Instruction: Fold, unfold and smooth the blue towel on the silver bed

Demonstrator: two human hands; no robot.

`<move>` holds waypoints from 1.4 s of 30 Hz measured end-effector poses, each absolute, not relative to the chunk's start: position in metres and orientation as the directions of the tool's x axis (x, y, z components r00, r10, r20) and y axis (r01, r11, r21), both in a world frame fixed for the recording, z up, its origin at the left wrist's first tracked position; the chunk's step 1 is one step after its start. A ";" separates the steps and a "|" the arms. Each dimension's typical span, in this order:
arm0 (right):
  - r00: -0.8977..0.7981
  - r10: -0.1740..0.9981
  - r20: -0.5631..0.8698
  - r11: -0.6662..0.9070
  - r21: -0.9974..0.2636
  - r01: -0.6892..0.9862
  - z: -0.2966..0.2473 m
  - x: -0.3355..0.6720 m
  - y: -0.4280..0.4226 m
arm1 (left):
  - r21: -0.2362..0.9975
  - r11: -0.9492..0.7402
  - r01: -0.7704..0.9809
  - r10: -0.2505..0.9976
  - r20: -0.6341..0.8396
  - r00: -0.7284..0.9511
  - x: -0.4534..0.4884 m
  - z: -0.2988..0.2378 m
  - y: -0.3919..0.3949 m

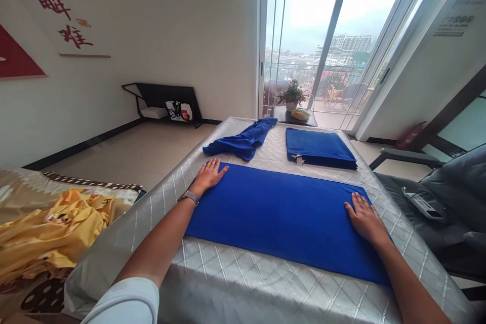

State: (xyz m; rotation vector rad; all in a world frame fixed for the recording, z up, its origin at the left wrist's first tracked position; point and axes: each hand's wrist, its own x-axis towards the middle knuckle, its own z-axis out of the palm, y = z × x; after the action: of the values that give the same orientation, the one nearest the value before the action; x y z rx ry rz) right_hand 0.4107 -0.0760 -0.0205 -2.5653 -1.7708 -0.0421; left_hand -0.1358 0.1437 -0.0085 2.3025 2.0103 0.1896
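A long blue towel, folded into a strip, lies across the silver quilted bed. My left hand rests flat and open on the towel's far left corner, a watch on that wrist. My right hand presses flat and open on the towel's right end. Beyond the strip, a neatly folded blue towel lies at the back right with a white tag showing. A crumpled blue towel lies at the back left.
Yellow cloth is heaped on a patterned bed at the left. A grey chair with a remote stands at the right. Behind the bed are a small table with a potted plant and glass balcony doors. A black rack sits by the wall.
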 end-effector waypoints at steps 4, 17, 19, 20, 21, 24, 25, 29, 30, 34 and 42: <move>0.353 0.935 0.041 -0.354 0.013 0.935 -0.022 0.416 -0.076 | 0.147 -0.132 0.980 0.989 0.082 0.121 -0.134 -0.015 0.144; 0.089 0.996 -0.024 -0.090 -0.015 0.996 0.021 0.260 0.002 | 0.172 -0.146 0.974 0.982 0.143 0.122 -0.131 -0.020 0.143; -0.006 1.000 -0.030 0.004 -0.091 0.996 0.020 0.223 0.017 | 0.174 -0.149 0.973 0.982 0.141 0.125 -0.131 -0.021 0.143; -0.028 0.999 -0.034 0.024 -0.116 0.993 0.019 0.210 0.024 | 0.175 -0.148 0.973 0.983 0.136 0.125 -0.130 -0.021 0.144; -0.039 0.999 -0.037 0.034 -0.134 0.990 0.018 0.202 0.028 | 0.175 -0.146 0.974 0.984 0.131 0.124 -0.130 -0.021 0.144; -0.028 0.999 -0.046 0.021 -0.151 0.988 0.013 0.200 0.035 | 0.172 -0.135 0.976 0.987 0.114 0.117 -0.130 -0.021 0.146; -0.021 0.999 -0.049 0.014 -0.147 0.989 0.012 0.207 0.034 | 0.169 -0.133 0.977 0.987 0.108 0.116 -0.130 -0.021 0.146; 0.036 0.997 -0.061 -0.042 -0.100 0.994 0.008 0.254 0.025 | 0.154 -0.136 0.979 0.987 0.110 0.119 -0.130 -0.022 0.147; 0.061 0.996 -0.063 -0.067 -0.084 0.994 0.007 0.271 0.021 | 0.149 -0.135 0.980 0.986 0.114 0.119 -0.131 -0.022 0.147; 0.183 0.982 -0.053 -0.184 -0.013 0.983 0.000 0.345 0.001 | 0.129 -0.127 0.983 0.986 0.121 0.112 -0.132 -0.023 0.147; 0.357 0.934 -0.018 -0.357 0.001 0.934 -0.009 0.439 -0.033 | 0.098 -0.124 0.987 0.990 0.080 0.117 -0.134 -0.020 0.146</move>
State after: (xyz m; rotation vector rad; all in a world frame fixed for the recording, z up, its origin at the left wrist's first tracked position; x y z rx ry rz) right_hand 0.4393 -0.0329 -0.0092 -2.5967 -1.7872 0.0225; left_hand -0.1337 0.1461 -0.0196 2.3325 2.0653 0.1953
